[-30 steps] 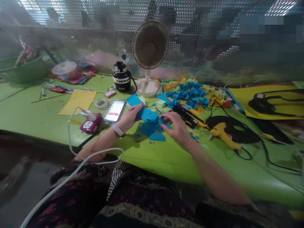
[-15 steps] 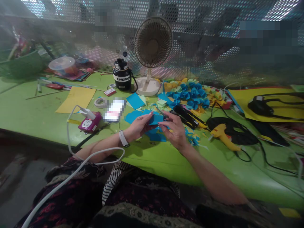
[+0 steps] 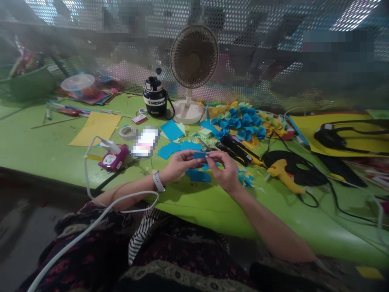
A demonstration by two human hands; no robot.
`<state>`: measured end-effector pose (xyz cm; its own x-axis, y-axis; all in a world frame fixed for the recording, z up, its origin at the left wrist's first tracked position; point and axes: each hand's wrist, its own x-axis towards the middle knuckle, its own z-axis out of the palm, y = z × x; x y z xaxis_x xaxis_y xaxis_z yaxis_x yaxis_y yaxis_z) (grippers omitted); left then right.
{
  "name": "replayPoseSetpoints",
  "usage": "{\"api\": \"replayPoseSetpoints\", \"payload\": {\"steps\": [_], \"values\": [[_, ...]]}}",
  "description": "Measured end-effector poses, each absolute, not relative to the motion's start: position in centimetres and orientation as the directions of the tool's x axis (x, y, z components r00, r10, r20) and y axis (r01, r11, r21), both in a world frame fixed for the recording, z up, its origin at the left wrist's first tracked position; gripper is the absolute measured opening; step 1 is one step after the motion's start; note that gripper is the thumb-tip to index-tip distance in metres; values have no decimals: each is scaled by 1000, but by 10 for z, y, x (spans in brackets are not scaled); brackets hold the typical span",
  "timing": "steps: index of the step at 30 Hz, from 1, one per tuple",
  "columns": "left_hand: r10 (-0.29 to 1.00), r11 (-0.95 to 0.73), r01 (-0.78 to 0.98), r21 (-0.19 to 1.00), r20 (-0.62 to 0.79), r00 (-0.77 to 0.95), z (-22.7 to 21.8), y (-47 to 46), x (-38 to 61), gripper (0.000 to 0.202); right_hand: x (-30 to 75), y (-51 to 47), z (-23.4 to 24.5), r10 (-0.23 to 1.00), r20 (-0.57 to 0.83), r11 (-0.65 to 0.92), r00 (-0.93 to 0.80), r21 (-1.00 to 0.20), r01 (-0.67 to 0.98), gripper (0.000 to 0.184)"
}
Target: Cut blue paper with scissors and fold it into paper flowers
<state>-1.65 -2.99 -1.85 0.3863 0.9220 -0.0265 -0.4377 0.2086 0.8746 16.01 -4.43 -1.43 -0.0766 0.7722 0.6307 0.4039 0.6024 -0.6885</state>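
Both my hands hold a small piece of blue paper [image 3: 199, 155] just above the table. My left hand [image 3: 179, 164] pinches its left side between thumb and fingers. On its right edge, the thumb and fingertips of my right hand [image 3: 224, 169] are closed. Loose blue sheets [image 3: 170, 149] lie behind my left hand, and another blue sheet [image 3: 198, 175] lies below the held piece. What looks like a pair of scissors [image 3: 207, 146] rests just beyond my fingers, partly hidden among scraps. A heap of blue paper flowers [image 3: 243, 121] sits farther back.
A black stapler [image 3: 235, 148] and a yellow glue gun [image 3: 285, 174] lie to the right. A fan [image 3: 194, 61] and a black bottle [image 3: 154, 99] stand behind. Leftward are a phone [image 3: 146, 142], tape [image 3: 127, 132], a purple power socket [image 3: 114, 158] and a white cable [image 3: 121, 198].
The blue paper between my hands now shows as a smaller strip. The dark metal tool by my right fingers has left that hand and lies on the table behind.
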Motion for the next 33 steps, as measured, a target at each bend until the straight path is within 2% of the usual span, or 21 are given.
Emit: {"api": "replayPoseSetpoints", "payload": {"steps": [33], "values": [[938, 181, -426, 887, -26, 345, -16, -32, -15, 33, 158, -47, -14, 824, 563, 538, -60, -744, 396, 18]]}}
